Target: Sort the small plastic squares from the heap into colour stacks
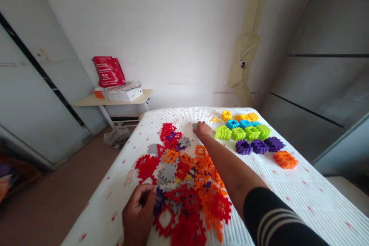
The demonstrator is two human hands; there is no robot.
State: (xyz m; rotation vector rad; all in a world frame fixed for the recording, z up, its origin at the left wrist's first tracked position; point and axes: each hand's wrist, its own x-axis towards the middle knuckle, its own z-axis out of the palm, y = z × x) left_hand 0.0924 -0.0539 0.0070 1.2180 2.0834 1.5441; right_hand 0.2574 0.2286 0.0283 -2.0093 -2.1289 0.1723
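Observation:
My right hand (pixel 203 128) reaches to the far part of the bed, fingers closed on a grey interlocking plastic piece (pixel 195 126) at the mattress surface. My left hand (pixel 140 209) is at the near left edge of a loose heap, thumb and forefinger pinched together. Purple pieces (pixel 159 200) are right by its fingertips; whether it grips one I cannot tell. The heap mixes red pieces (pixel 146 166), orange pieces (pixel 203 163) and grey pieces (pixel 168 172), square with notched edges, some with window-like openings. My right forearm hides part of its right side.
Right of the heap, pieces stand in colour groups: yellow (pixel 226 115), blue (pixel 232 123), lime green (pixel 223 133), purple (pixel 243 147) and orange (pixel 285 159). A side table (pixel 86 102) at the back left holds a white box (pixel 129 94) and a red bag (pixel 108 71).

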